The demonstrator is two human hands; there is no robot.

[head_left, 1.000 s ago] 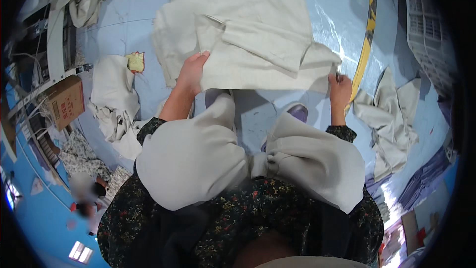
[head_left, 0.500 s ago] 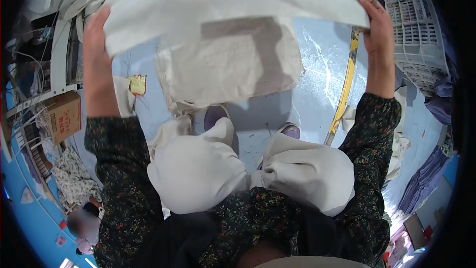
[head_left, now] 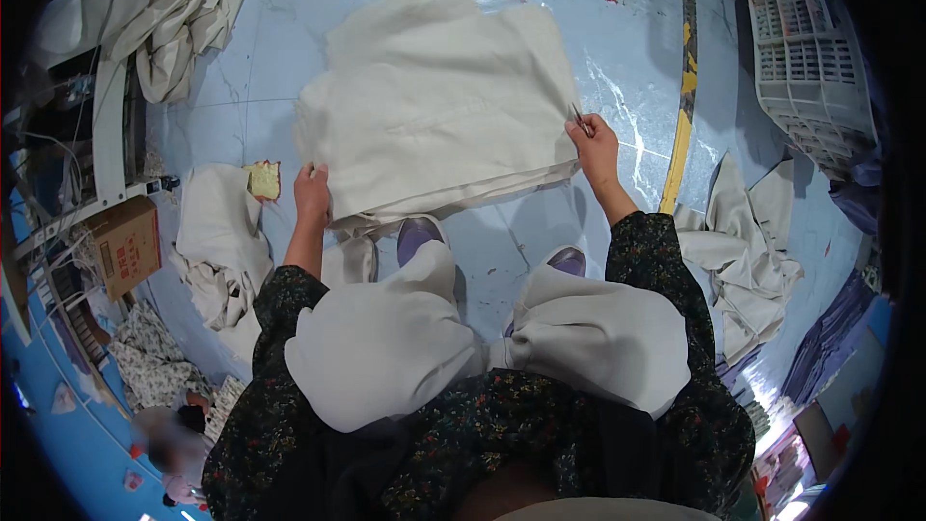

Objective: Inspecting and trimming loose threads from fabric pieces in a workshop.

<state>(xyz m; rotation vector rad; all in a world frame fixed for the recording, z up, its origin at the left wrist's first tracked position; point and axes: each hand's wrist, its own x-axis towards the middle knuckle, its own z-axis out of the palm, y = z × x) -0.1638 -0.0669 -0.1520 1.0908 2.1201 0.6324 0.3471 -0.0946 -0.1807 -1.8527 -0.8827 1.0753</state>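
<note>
A stack of cream cloth pieces [head_left: 439,106] lies on the floor before my feet, its top piece spread out with an uneven far edge. At the stack's near left corner my left hand [head_left: 312,195] is closed on the cloth edge. My right hand [head_left: 598,150] is at the right edge, closed around small dark snips [head_left: 582,120] whose pointed blades stick out past the fingers. Those fingers also touch the cloth edge; whether they pinch it is hard to tell.
Crumpled cream cloth lies at left [head_left: 222,232] and right [head_left: 748,251]. A white plastic crate [head_left: 810,58] stands far right, beyond a yellow-black floor stripe [head_left: 680,150]. A cardboard box [head_left: 127,246] sits by a metal frame at left. Another person [head_left: 174,449] is at lower left.
The cloth piece that both hands held stretched out above the stack has come down flat onto it. Both hands have moved down and nearer to me, closer together.
</note>
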